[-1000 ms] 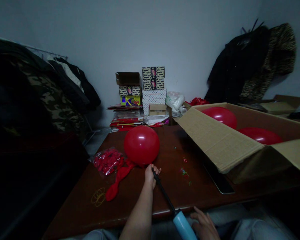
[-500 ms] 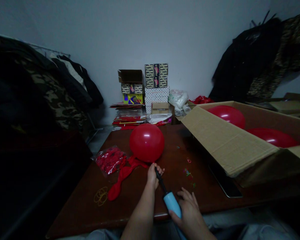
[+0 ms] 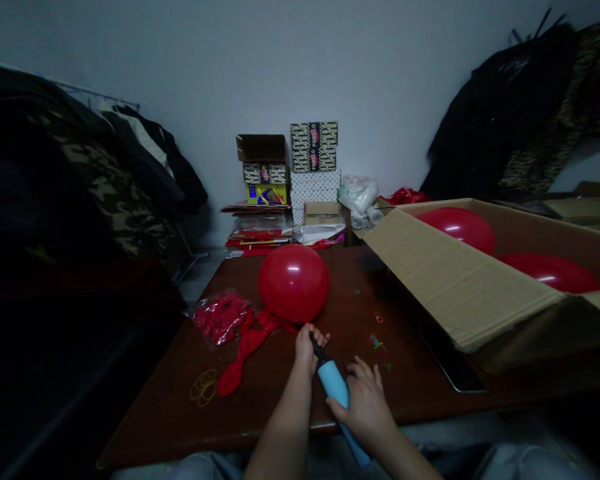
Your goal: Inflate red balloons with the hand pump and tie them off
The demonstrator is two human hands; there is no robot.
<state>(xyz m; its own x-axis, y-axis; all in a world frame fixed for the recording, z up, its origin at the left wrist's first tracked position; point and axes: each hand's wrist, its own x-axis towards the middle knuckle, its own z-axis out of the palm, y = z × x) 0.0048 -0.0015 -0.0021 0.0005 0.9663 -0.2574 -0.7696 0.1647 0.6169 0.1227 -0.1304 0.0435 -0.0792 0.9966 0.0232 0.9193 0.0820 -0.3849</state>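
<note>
L hand (image 3: 306,348) pinching blk nozzle (image 3: 317,348) of lt-blue balloon pump (image 3: 334,384) at base of inflated red balloon (image 3: 293,283), over tabletop (image 3: 165,417). R hand (image 3: 366,404) fingers part-spread, thumb across pump; can't tell if gripping.

The right hand (image 3: 366,403) and blue pump barrel (image 3: 333,383) have moved forward, leaving less black shaft (image 3: 319,351) showing.

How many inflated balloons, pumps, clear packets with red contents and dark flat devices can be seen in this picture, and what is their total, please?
Inflated red balloons: 3 (one at the left hand, two in the open carton)
Blue pump: 1
Clear packet with red contents: 1
Dark flat device: 1
Total: 6
</note>
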